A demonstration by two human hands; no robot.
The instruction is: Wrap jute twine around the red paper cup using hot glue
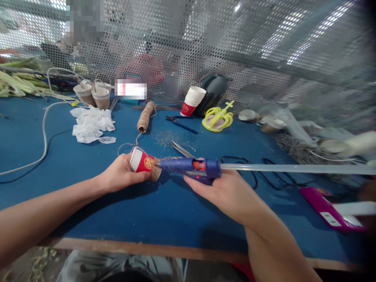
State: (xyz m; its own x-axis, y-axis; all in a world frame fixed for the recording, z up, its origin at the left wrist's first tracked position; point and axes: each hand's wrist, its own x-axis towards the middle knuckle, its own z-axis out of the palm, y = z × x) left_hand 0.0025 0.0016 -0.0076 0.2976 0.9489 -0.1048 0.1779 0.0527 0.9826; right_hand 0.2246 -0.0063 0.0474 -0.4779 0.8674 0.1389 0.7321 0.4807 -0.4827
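Note:
My left hand [125, 174] is closed around a red and white paper cup [143, 162], tilted on its side. Jute twine [156, 172] is wrapped round the cup's right end. My right hand [219, 192] grips a blue hot glue gun [190, 168] with a small red light on its side. Its nozzle points left and meets the twine-wrapped part of the cup; I cannot tell whether it touches. A long translucent glue stick [293, 168] sticks out of the gun's back. From the cup a strand leads to a spool of twine [145, 117] behind it.
Scissors [182, 149] and blue-handled pliers [183, 124] lie beyond the gun. Farther back are stacked paper cups [192, 101], a dark jug [214, 92] and a yellow crown-shaped piece [217, 118]. White crumpled plastic [92, 124] and twine-covered cups [100, 96] stand left. A magenta power strip [320, 207] lies right.

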